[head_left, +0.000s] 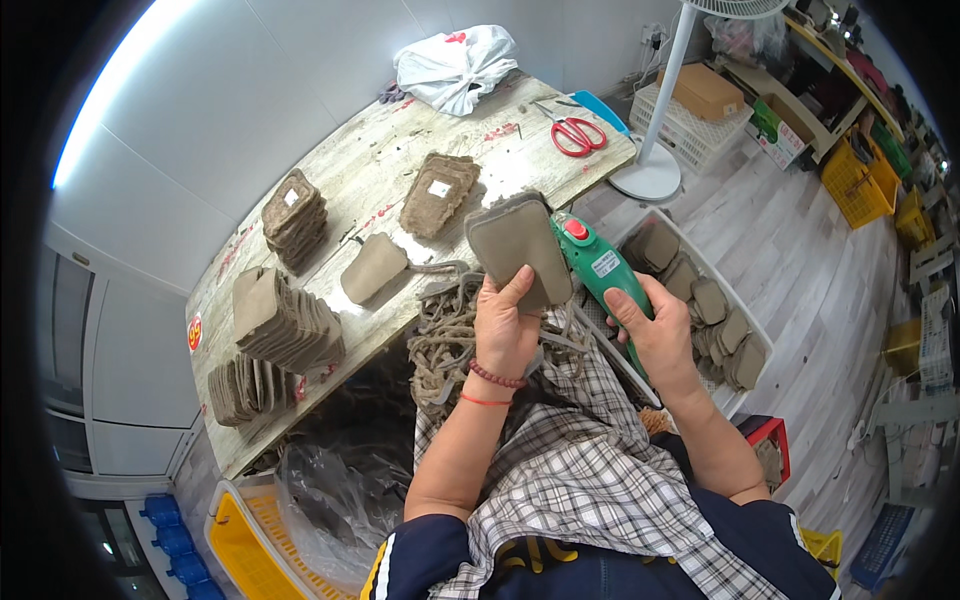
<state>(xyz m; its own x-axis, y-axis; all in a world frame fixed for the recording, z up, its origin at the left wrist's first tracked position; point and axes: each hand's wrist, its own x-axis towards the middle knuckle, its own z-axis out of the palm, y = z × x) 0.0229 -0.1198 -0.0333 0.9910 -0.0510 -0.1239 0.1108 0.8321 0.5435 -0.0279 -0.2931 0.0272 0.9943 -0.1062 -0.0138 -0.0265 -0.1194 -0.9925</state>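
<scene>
My left hand (508,325) grips a grey-brown fabric pad (512,240) with rounded corners, thumb on its face; the pad looks layered at its top edge. Wrapped in my right hand (658,330) is a green handheld electric cutter (598,265) with a red button. Its head is against or very close to the pad's right edge; the blade is hidden. Below my left hand, tangled fabric offcuts (440,345) hang over the table edge and onto the checked apron (560,470). A similar loose pad (374,268) lies on the table to the left.
On the worn table (350,150) stand stacked pads (285,320), rough-edged stacks (440,195), red-handled scissors (577,136) and a white plastic bag (457,68). A white crate (755,330) with pads sits right, near a fan stand (655,150). A yellow-lined crate (235,530) is lower left.
</scene>
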